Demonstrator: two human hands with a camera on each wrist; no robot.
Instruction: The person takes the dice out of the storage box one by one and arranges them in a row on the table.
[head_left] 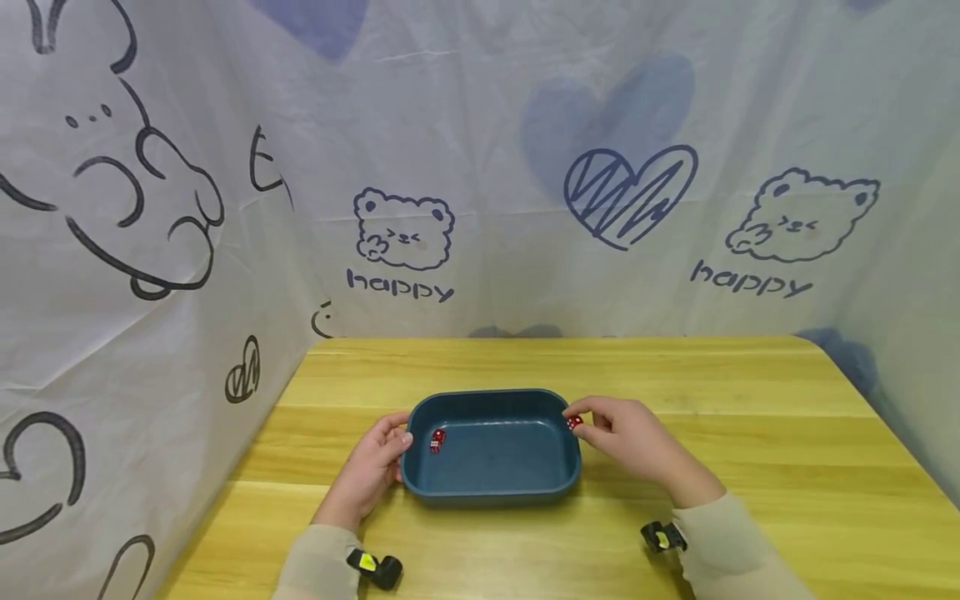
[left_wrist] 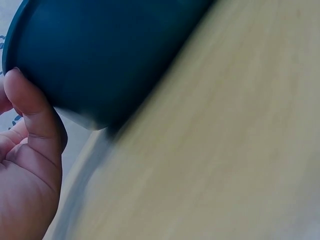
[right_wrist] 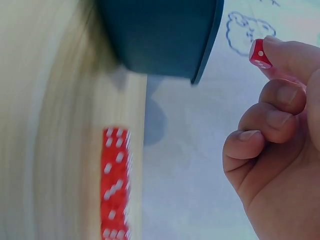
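A dark teal rectangular tray (head_left: 491,499) with rounded corners stands on the table. My left hand (head_left: 369,467) holds its left end, thumb at the rim and the other fingers partly hidden by the wall; the thumb (left_wrist: 31,102) shows against the tray's side in the left wrist view. Two red dice (head_left: 437,436) with white dots lie together inside, near the left end. By the tray's right rim, my right hand (head_left: 637,437) pinches another red die (right_wrist: 259,53) between thumb and index finger. Its other fingers (right_wrist: 272,120) are curled in.
A row of several red dice (right_wrist: 115,185) lies on the table in the right wrist view; the head view does not show it, likely behind the right hand. White cloth (head_left: 487,167) with drawings hangs behind and beside the wooden table (head_left: 787,458).
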